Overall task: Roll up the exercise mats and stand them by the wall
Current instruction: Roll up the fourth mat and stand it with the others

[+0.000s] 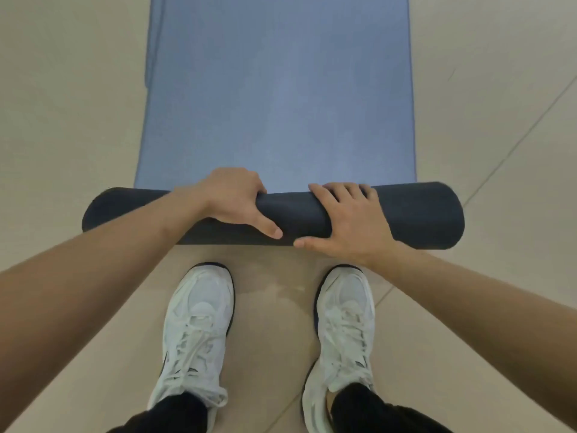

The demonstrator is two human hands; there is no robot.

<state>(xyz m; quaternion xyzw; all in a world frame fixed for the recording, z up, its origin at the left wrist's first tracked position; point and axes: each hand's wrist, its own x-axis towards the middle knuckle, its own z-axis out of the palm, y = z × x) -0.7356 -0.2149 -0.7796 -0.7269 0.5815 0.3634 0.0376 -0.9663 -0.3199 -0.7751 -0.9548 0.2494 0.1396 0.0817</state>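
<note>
The tiled floor [78, 120] is taking up most of the frame, w/ the blue mat [278, 104] lying flat on it and running away from the person toward the top edge. The mat's near end is already wound into a dark roll [415, 214] (underside facing out), lying crosswise just ahead of the white shoes [196, 326]. Most of the length is looking unrolled, so the job is probably early on, and no wall is showing in this view. The left hand [231, 198] is gripping the roll left of centre, its fingers [259, 190] curling over the far side at the seam where roll meets flat mat, thumb stretching back along the near face. The right hand [349, 223] is lying on top just right of centre, its fingers [337, 192] spread and fairly straight over the curve, pressing, not clutching, w/ the thumb at the near lower edge. Both hands are sitting near the middle, so the roll's ends are getting no direct guidance. For a tidy roll, it's prob. worth moving the hands wider apart, pushing fwd evenly w/ both palms, and keeping firm downward pressure so the coil is winding tight. Watching the side edges matters too — if one end is creeping ahead, the roll will likely telescope and stand badly.
</note>
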